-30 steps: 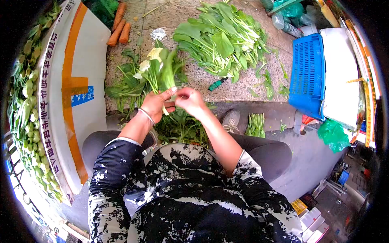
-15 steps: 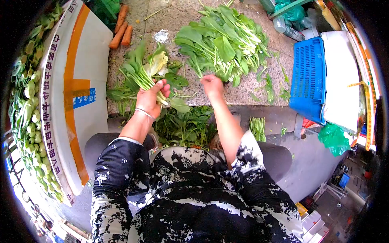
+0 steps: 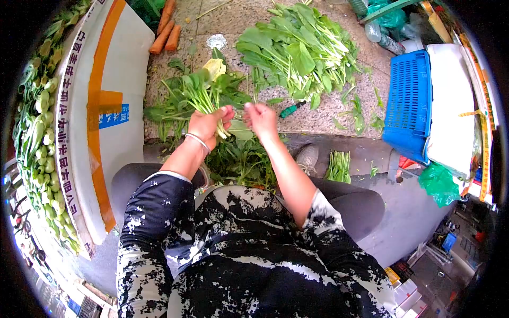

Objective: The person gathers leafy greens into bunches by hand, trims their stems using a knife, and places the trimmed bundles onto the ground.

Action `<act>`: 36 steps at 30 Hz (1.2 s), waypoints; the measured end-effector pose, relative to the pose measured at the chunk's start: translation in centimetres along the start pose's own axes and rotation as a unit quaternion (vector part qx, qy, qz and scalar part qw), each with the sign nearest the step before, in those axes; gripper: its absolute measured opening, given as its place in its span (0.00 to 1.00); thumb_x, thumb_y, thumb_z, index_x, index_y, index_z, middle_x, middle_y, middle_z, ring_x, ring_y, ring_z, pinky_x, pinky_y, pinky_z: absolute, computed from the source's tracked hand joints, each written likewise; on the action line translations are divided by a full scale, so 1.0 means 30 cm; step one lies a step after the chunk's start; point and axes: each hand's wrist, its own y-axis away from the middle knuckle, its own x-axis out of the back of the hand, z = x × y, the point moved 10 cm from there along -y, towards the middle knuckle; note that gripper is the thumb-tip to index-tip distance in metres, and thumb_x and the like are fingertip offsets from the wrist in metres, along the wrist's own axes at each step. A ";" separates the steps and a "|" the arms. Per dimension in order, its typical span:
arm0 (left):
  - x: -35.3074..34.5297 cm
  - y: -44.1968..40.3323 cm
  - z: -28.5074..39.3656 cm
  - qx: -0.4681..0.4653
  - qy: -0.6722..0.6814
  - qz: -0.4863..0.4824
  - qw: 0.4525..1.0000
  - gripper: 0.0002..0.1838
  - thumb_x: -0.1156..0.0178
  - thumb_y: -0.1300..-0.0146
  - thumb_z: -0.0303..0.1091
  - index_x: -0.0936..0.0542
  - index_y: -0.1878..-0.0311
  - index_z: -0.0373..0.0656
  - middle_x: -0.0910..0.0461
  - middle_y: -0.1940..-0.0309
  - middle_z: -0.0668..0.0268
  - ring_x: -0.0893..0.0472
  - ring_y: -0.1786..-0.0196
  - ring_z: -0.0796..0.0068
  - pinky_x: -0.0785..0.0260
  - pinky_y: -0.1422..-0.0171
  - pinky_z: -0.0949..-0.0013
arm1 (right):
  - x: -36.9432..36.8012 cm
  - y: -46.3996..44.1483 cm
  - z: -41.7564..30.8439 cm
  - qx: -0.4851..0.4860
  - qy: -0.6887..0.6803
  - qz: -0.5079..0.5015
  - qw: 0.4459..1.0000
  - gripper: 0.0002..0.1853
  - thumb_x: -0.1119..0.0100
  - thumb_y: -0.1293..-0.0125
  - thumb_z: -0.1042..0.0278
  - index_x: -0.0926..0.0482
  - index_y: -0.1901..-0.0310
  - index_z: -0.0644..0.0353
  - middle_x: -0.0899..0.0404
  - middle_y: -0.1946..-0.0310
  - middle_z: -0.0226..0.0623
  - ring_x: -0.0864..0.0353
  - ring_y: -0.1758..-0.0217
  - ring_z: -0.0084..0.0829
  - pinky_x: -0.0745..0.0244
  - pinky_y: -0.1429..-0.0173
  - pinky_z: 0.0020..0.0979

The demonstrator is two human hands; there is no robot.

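My left hand [image 3: 208, 126] is closed around the pale stems of a bunch of leafy greens [image 3: 199, 93], whose leaves point away from me. A yellowed leaf [image 3: 215, 69] shows at the far end of that bunch. Just to the right, my right hand [image 3: 261, 121] has its fingers pinched together close to the bunch. A thin green stem [image 3: 255, 91] runs up from its fingertips. Beyond it lies a large pile of leafy greens [image 3: 305, 50] on the stone surface [image 3: 328, 119]. A small green and black object [image 3: 292, 109] rests at the pile's near edge.
Carrots [image 3: 168, 32] lie at the far left beside a white foam box [image 3: 123, 69]. A blue basket [image 3: 408, 100] stands at right. Below the surface are more greens [image 3: 244, 164] and a bundle of cut stems [image 3: 338, 165]. Scattered leaves [image 3: 358, 114] lie right of the pile.
My right hand has moved left and slightly toward me, from the pile's edge to beside the bunch. The small green and black object has come into view. My left hand still holds its bunch.
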 end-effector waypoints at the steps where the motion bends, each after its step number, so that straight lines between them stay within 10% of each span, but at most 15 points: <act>1: -0.005 0.006 0.007 0.000 -0.002 0.001 1.000 0.07 0.47 0.42 0.25 0.27 0.61 0.36 0.23 0.66 0.60 0.23 0.66 0.70 0.27 0.64 0.67 | 0.052 -0.067 0.023 0.103 0.070 0.114 0.986 0.13 0.43 0.44 0.60 0.22 0.70 0.64 0.23 0.80 0.33 0.25 0.78 0.28 0.30 0.72 0.26; 5: 0.009 0.014 0.066 -0.062 0.089 0.032 0.994 0.10 0.50 0.42 0.21 0.33 0.58 0.42 0.24 0.64 0.59 0.23 0.70 0.68 0.27 0.69 0.66 | 0.091 -0.108 -0.023 0.160 0.365 0.244 0.884 0.10 0.43 0.46 0.65 0.23 0.68 0.64 0.22 0.78 0.33 0.25 0.77 0.30 0.29 0.69 0.27; 8: 0.037 -0.003 0.065 -0.057 0.091 0.043 0.993 0.09 0.47 0.44 0.22 0.33 0.60 0.41 0.24 0.68 0.60 0.25 0.73 0.71 0.30 0.74 0.70 | 0.034 -0.170 0.053 0.045 0.276 0.065 0.958 0.10 0.40 0.48 0.68 0.23 0.67 0.64 0.23 0.76 0.31 0.26 0.75 0.25 0.31 0.68 0.25; 10: 0.039 -0.020 0.051 -0.038 0.033 0.026 0.998 0.07 0.47 0.43 0.23 0.31 0.61 0.39 0.24 0.67 0.60 0.24 0.71 0.72 0.29 0.73 0.72 | -0.037 -0.087 0.020 -0.033 -0.095 -0.047 0.994 0.09 0.38 0.49 0.70 0.24 0.67 0.64 0.22 0.76 0.35 0.26 0.76 0.24 0.30 0.70 0.25; 17: -0.033 0.005 0.020 -0.032 -0.044 -0.038 0.998 0.05 0.43 0.45 0.25 0.26 0.65 0.37 0.22 0.73 0.64 0.24 0.74 0.76 0.33 0.75 0.77 | -0.114 0.147 -0.164 0.072 -0.144 -0.177 0.971 0.05 0.42 0.45 0.73 0.24 0.66 0.64 0.22 0.72 0.33 0.26 0.76 0.18 0.31 0.72 0.20; 24: -0.029 0.035 0.090 -0.081 0.003 -0.005 0.997 0.06 0.44 0.46 0.22 0.28 0.65 0.42 0.24 0.72 0.67 0.23 0.72 0.76 0.34 0.76 0.76 | 0.275 -0.145 0.110 -0.048 -0.183 0.260 0.947 0.17 0.50 0.41 0.72 0.33 0.50 0.68 0.23 0.67 0.43 0.23 0.76 0.29 0.28 0.72 0.27; 32: 0.003 -0.005 0.055 -0.034 -0.025 0.006 0.999 0.07 0.48 0.42 0.25 0.29 0.60 0.40 0.23 0.66 0.63 0.23 0.69 0.75 0.32 0.74 0.76 | 0.365 -0.232 0.146 0.004 0.131 0.276 0.952 0.12 0.37 0.52 0.63 0.21 0.70 0.63 0.20 0.74 0.39 0.22 0.71 0.34 0.29 0.64 0.33; 36: 0.005 -0.008 0.033 -0.024 0.010 0.009 1.000 0.07 0.48 0.43 0.25 0.29 0.60 0.39 0.22 0.65 0.59 0.22 0.68 0.71 0.32 0.73 0.73 | 0.234 -0.209 0.157 0.018 -0.090 0.158 0.983 0.09 0.36 0.52 0.69 0.22 0.70 0.64 0.22 0.79 0.34 0.24 0.75 0.24 0.30 0.72 0.27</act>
